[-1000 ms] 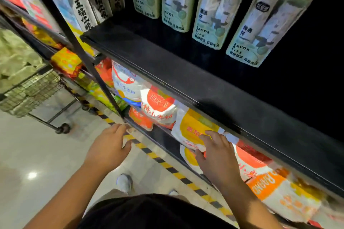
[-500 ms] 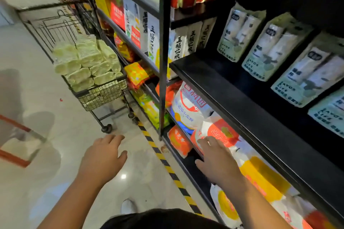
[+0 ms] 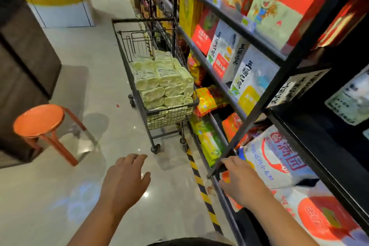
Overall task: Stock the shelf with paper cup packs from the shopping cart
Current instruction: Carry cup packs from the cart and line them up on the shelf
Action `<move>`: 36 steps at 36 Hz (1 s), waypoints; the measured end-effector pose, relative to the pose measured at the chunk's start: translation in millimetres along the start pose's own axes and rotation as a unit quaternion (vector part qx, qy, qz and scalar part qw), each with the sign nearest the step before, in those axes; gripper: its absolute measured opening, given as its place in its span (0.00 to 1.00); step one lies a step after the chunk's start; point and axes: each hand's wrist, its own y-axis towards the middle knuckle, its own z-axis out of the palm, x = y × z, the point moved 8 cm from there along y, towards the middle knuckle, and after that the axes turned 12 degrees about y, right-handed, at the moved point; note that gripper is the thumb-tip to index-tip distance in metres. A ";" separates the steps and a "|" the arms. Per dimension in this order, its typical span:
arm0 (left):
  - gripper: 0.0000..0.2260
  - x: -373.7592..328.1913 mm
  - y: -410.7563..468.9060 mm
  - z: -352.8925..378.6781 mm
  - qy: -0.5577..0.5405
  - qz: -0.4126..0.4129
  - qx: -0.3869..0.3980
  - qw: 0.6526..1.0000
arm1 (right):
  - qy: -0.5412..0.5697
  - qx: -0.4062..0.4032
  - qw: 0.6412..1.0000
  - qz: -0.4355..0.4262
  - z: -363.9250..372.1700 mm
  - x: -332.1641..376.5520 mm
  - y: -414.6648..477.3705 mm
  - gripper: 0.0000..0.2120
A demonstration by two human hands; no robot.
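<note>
Noted: paper cup packs [image 3: 159, 84] are pale yellow-green with whitish labels, in a shopping cart [image 3: 169, 119] of black wire grid. The stool [image 3: 39, 120] is orange all over, the floor [image 3: 95, 50] glossy pale beige, the floor tape [image 3: 202, 184] striped yellow and black. The shelf frame [image 3: 279, 78] is black; the flour bag [image 3: 265, 164] is white with red characters, and the boxes [image 3: 279, 4] above are mostly red.

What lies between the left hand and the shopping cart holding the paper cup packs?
Only bare glossy floor, seen in the head view. The left hand hovers open, apart from the shopping cart; the orange stool stands off to one side.
</note>
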 end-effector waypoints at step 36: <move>0.25 27.0 337.5 -48.7 0.037 -0.173 0.030 0.984 | -0.020 0.064 0.985 -0.157 -139.5 68.4 443.9 0.30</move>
